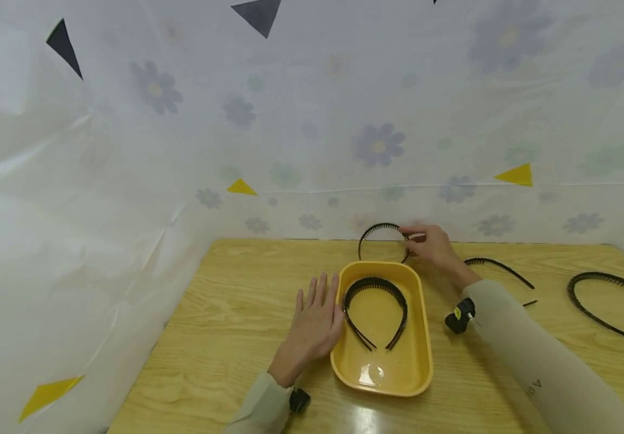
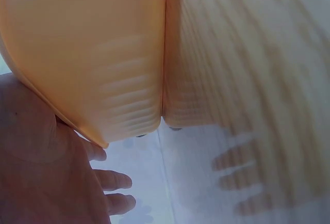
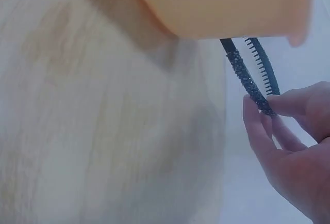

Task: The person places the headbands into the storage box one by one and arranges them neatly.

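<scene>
A yellow plastic tub (image 1: 406,371) stands on the table, holding black toothed headbands (image 1: 375,282) nested together. My left hand (image 1: 314,322) lies along the tub's left side with its fingers straight and touches the rim. Beyond the tub's far end, my right hand (image 1: 433,248) pinches another black headband (image 1: 383,225) by its right side, between thumb and fingertips. In the right wrist view this headband (image 3: 241,74) shows a sparkly outer face and inner teeth. The tub's wall hides its lower ends in the head view.
To the right lie two more black headbands, one (image 1: 502,265) partly behind the right forearm and one (image 1: 605,275) near the table's right side. The wood-grain table (image 1: 225,313) meets a white flower-patterned sheet (image 1: 290,144) at the back and left.
</scene>
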Action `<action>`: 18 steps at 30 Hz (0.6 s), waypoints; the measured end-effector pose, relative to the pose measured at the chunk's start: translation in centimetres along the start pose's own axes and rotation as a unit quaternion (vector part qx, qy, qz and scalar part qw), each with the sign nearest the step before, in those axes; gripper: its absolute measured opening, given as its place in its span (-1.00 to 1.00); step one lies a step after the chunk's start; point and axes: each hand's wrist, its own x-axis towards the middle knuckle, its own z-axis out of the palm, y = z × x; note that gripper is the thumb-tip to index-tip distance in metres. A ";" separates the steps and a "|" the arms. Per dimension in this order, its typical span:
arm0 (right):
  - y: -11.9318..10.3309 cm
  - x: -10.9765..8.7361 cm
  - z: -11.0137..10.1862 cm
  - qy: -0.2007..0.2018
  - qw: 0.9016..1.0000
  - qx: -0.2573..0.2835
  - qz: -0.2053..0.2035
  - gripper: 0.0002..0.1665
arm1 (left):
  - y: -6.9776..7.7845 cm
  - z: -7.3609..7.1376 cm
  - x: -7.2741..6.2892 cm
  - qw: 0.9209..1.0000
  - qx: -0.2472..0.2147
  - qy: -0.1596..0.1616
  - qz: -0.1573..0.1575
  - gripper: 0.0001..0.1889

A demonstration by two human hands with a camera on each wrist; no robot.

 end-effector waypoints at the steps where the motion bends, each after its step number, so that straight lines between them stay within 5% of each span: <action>1: -0.1 0.0 -0.2 0.002 1.000 0.008 -0.002 -0.54 | 0.0 0.0 0.0 1.000 -0.001 0.001 0.000 -0.37; 18: -1.6 -1.8 -3.2 0.087 0.994 0.041 -0.056 -0.56 | -0.1 -0.3 0.3 1.000 -0.006 -0.002 -0.002 -0.37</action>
